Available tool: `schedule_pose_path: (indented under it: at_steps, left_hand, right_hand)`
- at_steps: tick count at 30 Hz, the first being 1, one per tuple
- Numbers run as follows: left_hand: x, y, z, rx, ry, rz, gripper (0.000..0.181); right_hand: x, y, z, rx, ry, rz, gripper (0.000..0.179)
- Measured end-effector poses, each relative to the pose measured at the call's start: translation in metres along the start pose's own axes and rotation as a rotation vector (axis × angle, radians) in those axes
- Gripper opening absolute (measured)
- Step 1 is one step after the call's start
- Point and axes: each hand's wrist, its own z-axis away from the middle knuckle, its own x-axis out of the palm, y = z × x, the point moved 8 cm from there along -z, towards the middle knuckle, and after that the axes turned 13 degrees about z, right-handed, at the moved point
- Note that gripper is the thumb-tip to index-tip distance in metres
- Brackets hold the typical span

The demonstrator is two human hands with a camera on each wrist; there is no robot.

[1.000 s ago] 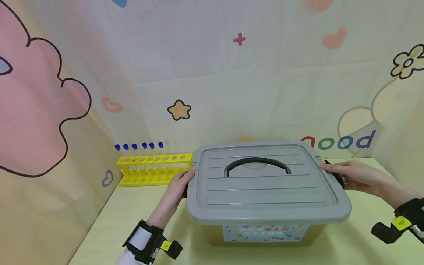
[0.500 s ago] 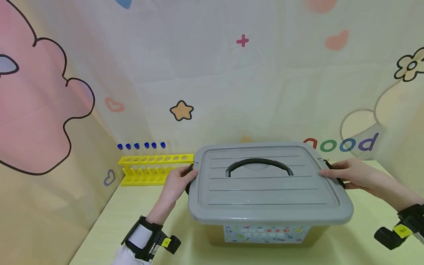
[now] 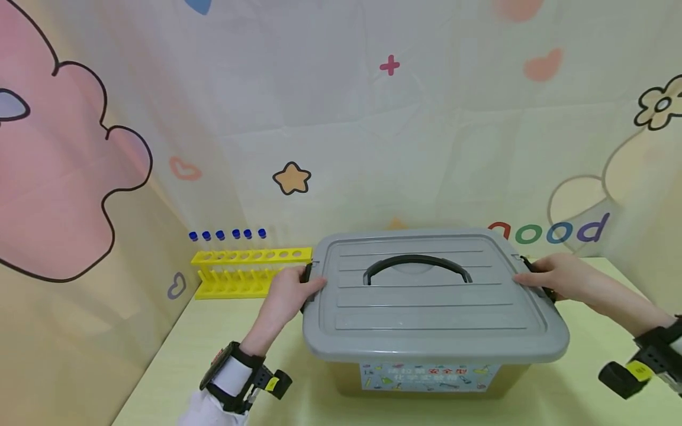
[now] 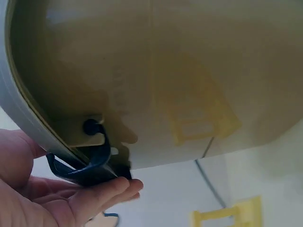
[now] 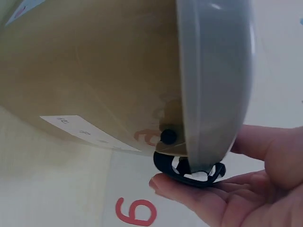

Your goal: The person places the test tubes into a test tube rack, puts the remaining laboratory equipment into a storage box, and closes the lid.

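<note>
A storage box stands on the table in the head view, with a grey ribbed lid on top and a tan see-through body beneath. My left hand grips the box's left side, thumb on the lid's edge and fingers under a black latch. At the opposite side my right hand pinches the other black latch, its thumb lying on the lid. In both wrist views the latches hook over the lid rim. A black carrying handle arches above the lid, touched by neither hand.
Behind my left hand stands a yellow test tube rack. Several blue caps show above it; tubes under them are hard to make out. A printed cloth hangs behind the table. The box front bears a label.
My left thumb has slid right, further onto the lid, and the left latch shows higher beside the rim. My right hand barely moved. The whole view shifted slightly.
</note>
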Motion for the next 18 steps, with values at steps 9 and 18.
schedule_pose_path:
  at_steps: [9,18]
  left_hand:
    - [0.007,0.010,-0.003,0.042,0.013,-0.201,0.012]
    - [-0.017,-0.015,-0.005,0.061,0.024,-0.302,0.056]
  right_hand:
    - [-0.006,-0.022,0.000,-0.095,0.153,0.332,0.025]
    - [-0.011,-0.011,0.010,-0.110,0.240,0.371,0.039]
